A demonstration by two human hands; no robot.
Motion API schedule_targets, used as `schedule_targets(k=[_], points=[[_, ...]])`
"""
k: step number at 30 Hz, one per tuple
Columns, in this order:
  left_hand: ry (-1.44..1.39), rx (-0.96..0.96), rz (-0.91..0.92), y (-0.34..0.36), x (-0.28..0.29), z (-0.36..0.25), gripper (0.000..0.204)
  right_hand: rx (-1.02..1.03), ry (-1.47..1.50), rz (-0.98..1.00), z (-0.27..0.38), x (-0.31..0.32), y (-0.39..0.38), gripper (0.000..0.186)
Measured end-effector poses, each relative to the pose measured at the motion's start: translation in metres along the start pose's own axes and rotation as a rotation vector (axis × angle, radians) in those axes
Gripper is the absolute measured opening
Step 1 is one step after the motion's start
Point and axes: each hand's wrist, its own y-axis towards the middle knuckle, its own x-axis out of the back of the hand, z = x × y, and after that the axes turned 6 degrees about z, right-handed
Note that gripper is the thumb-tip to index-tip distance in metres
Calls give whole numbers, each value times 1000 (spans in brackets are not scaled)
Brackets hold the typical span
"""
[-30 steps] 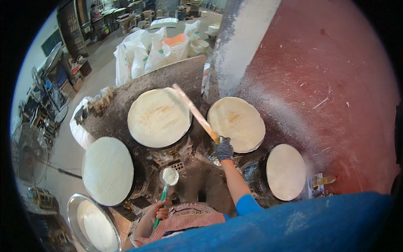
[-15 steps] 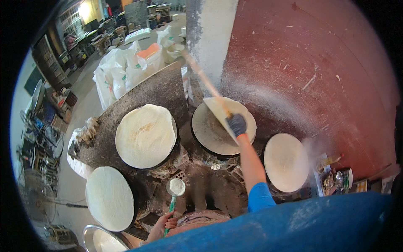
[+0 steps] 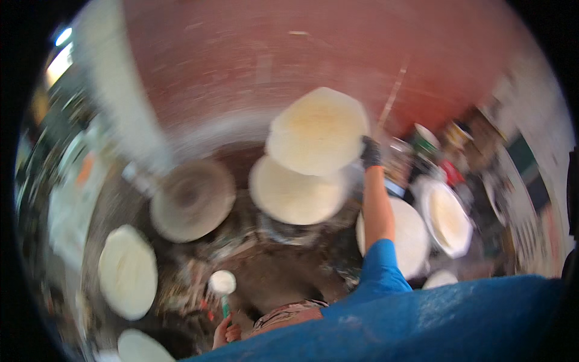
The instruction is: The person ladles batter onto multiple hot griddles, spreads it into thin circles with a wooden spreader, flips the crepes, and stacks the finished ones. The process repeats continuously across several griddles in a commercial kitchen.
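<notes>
My left hand (image 3: pixel 227 333) is closed round the green handle of a ladle (image 3: pixel 222 282) whose round cup is full of white batter. My right hand (image 3: pixel 371 152), in a dark glove, is closed at the edge of a large, thin round pancake (image 3: pixel 318 130), raised and blurred by motion. A long thin stick (image 3: pixel 395 93) slants up from that same hand. Below the raised pancake lies a pale sheet on a round griddle (image 3: pixel 295 196), partly covered by it. To its left, a bare grey-brown griddle (image 3: pixel 193 205) shows.
Pale rounds lie on griddles at the left (image 3: pixel 128 273), lower left (image 3: pixel 143 347) and right (image 3: pixel 404 241), the last partly behind my forearm. A white tray (image 3: pixel 427 199) with pancakes stands far right, near jars and a red item (image 3: pixel 451 172). A red wall (image 3: pixel 253 66) rises behind.
The view has turned to the right. My right hand has lifted the pancake off its griddle, now bare, and carried it rightward over the neighbouring one. My left hand still holds the ladle.
</notes>
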Motion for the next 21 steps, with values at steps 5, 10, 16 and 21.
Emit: schedule_targets(k=[5, 10, 16, 21], points=[[411, 170, -386, 144, -31, 22, 25, -61, 13, -351, 71, 303, 25, 12], [507, 315, -452, 248, -58, 65, 28, 127, -1, -624, 105, 555, -15, 19], [568, 314, -453, 298, -59, 102, 31, -148, 10, -1245, 2, 719, -52, 20], [580, 287, -457, 295, -51, 111, 35, -139, 332, -1215, -37, 766, -54, 16]])
